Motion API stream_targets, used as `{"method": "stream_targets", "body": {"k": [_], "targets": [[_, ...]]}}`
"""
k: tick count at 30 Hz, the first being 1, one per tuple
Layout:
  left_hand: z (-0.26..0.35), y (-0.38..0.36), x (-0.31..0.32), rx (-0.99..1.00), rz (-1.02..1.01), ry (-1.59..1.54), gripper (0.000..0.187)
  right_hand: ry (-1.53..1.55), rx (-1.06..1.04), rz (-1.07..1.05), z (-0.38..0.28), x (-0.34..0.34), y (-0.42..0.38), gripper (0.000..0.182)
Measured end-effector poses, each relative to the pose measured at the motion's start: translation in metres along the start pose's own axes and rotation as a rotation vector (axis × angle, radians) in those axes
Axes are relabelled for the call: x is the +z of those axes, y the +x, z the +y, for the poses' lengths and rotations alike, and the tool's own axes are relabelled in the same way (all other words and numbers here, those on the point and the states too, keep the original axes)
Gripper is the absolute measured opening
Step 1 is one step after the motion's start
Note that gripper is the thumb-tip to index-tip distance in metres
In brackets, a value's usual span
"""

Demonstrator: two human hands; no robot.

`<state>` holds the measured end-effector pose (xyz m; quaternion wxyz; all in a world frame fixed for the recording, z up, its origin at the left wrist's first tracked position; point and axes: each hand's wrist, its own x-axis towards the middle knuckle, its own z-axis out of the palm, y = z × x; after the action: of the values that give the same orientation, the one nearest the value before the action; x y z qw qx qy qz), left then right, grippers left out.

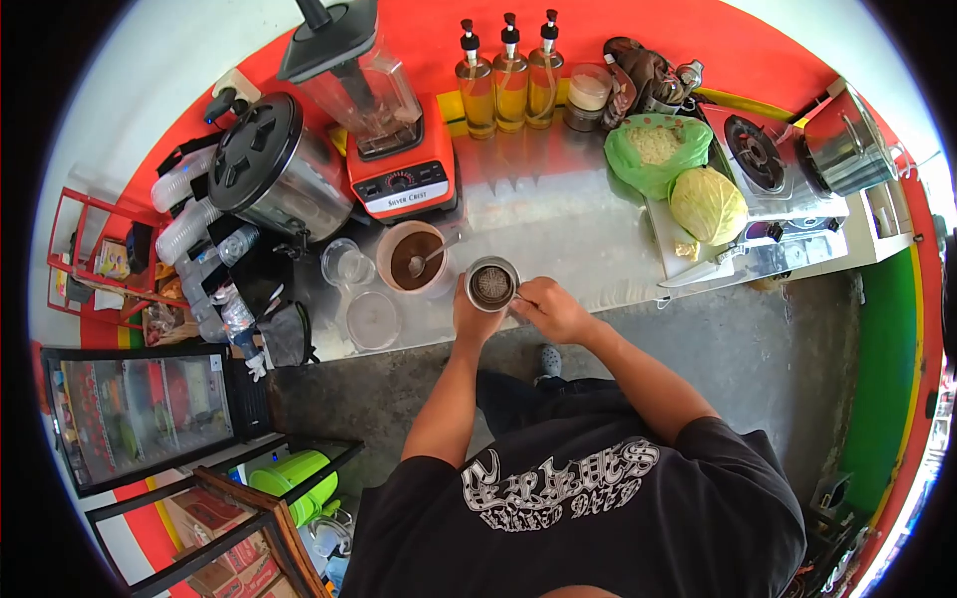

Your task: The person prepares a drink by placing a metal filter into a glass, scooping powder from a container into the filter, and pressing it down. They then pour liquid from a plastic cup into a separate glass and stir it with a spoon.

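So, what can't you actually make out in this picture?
All in the head view:
- Metal cup, underside: turned away from the camera.
- Left hand, some fingers: hidden by the cup.
- Steel container, contents: covered by its black lid.
- Blender dial, markings: too small to read.

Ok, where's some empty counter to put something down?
The counter is bare beyond the metal cup, between the blender and the cabbage, in front of the pump bottles. Crowded spots: left around the tub and clear container, right beside the stove.
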<state>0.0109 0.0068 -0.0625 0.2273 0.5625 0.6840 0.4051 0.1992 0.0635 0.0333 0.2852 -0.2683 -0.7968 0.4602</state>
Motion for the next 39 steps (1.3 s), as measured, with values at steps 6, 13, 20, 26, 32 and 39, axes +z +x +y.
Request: {"method": "stream_targets", "body": {"k": [6, 13, 20, 26, 32, 39], "targets": [[0.003, -0.002, -0.001, -0.029, 0.113, -0.022, 0.045, -0.045, -0.013, -0.071, -0.011, -0.005, 0.006, 0.035], [0.001, -0.002, -0.004, -0.034, -0.006, 0.066, 0.039, -0.098, -0.143, -0.164, -0.01, -0.002, 0.01, 0.032], [-0.019, -0.003, 0.006, 0.21, 0.004, 0.291, 0.047, -0.078, -0.036, -0.047, -0.011, 0.009, 0.008, 0.034], [-0.003, -0.004, -0.005, 0.054, 0.016, 0.071, 0.064, 0.061, 0.459, 0.114, -0.008, 0.013, 0.015, 0.045], [0.007, -0.006, -0.008, 0.071, 0.011, 0.006, 0.082, 0.429, 0.687, 0.173, -0.009, 0.009, 0.028, 0.05], [0.011, -0.007, -0.009, -0.003, -0.006, 0.008, 0.083, 0.24, 0.625, 0.14, -0.009, 0.017, 0.028, 0.05]]}}
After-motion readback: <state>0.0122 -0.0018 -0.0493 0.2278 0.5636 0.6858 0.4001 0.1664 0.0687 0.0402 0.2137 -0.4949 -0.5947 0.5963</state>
